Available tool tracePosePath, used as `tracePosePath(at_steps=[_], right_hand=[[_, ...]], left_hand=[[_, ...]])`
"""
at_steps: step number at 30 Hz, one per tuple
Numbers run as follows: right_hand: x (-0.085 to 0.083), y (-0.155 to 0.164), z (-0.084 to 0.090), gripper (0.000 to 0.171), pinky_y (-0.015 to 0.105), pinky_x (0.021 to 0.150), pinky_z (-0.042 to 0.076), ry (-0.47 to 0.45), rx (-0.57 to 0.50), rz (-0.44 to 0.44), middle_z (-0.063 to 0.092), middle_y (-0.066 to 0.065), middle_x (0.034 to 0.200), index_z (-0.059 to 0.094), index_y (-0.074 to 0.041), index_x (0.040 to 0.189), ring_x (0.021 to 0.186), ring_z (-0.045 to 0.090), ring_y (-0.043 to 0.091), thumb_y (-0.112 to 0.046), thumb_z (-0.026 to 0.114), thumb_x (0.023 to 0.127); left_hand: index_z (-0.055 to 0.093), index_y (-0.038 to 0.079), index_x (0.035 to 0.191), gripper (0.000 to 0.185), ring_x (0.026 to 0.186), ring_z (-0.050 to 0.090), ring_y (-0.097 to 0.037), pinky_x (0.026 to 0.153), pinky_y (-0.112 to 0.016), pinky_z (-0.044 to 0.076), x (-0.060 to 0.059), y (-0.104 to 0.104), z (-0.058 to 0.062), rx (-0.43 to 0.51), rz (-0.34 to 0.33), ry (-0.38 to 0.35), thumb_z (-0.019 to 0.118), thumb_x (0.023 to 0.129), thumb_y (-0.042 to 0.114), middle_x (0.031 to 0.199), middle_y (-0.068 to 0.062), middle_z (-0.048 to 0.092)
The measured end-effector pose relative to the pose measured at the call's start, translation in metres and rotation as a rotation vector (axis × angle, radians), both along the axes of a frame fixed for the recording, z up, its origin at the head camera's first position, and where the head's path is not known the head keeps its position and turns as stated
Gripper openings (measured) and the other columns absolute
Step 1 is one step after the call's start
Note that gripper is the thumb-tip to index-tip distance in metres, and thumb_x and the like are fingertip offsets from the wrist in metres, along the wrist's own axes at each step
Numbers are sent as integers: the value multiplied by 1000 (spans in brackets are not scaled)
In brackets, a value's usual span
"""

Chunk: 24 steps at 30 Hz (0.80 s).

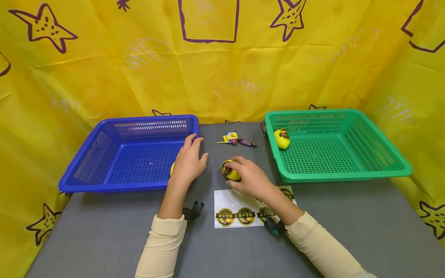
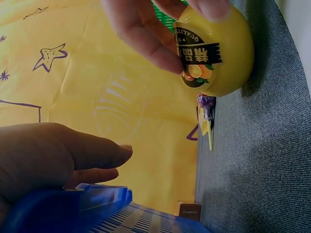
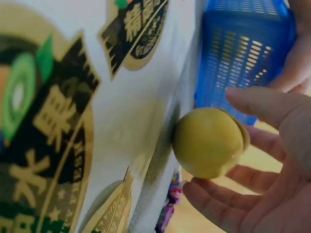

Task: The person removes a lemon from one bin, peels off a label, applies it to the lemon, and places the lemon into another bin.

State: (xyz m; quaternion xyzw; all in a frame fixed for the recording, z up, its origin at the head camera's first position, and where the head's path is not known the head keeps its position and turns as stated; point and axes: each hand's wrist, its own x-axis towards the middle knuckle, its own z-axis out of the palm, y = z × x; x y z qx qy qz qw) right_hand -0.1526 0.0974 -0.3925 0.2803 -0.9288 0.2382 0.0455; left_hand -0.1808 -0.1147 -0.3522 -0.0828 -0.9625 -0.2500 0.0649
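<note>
A yellow lemon [image 1: 235, 175] with a round black-and-gold sticker rests on the grey table, and my right hand [image 1: 251, 178] holds it with curled fingers. In the left wrist view the sticker on this lemon [image 2: 228, 53] faces the camera, beside the fingers. My left hand [image 1: 189, 160] hovers over the right rim of the blue basket [image 1: 114, 188], fingers loosely extended and holding nothing. Another lemon [image 1: 172, 168] inside that basket is mostly hidden behind the left hand. Below the right wrist lies a white sheet [image 1: 226, 197] of round stickers, partly covered by the arm.
At the right stands a green basket [image 1: 333, 177] with a stickered lemon [image 1: 282, 139] in its left end. Between the baskets, farther back, lie a lollipop [image 1: 233, 142], a yellow-and-blue packet [image 1: 230, 135] and a purple wrapped candy [image 1: 247, 143]. A yellow patterned cloth [image 1: 222, 85] hangs behind.
</note>
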Motion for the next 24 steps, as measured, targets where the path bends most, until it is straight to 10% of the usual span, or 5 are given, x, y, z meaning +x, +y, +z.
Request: tracePosePath(at_steps=[15,24], right_hand=[[-12,7,5,38,43,67,50,21,-2,-126,65,9,98,63,-10,109,77,58,25,-18,83,77],[-19,51,76,41,40,73,50,-113,-173,-140,66,12,116,63,-7,119,87,61,26,-17,78,83]], left_hand=[[51,4,144,51,130,46,-45,107,-56,37,0,2,1,12,1,-35,65,97,20,158,-17,29],[50,5,144,52,131,45,-45,107,-57,36,-1,1,0,23,2,-45,65,97,20,159,-16,27]])
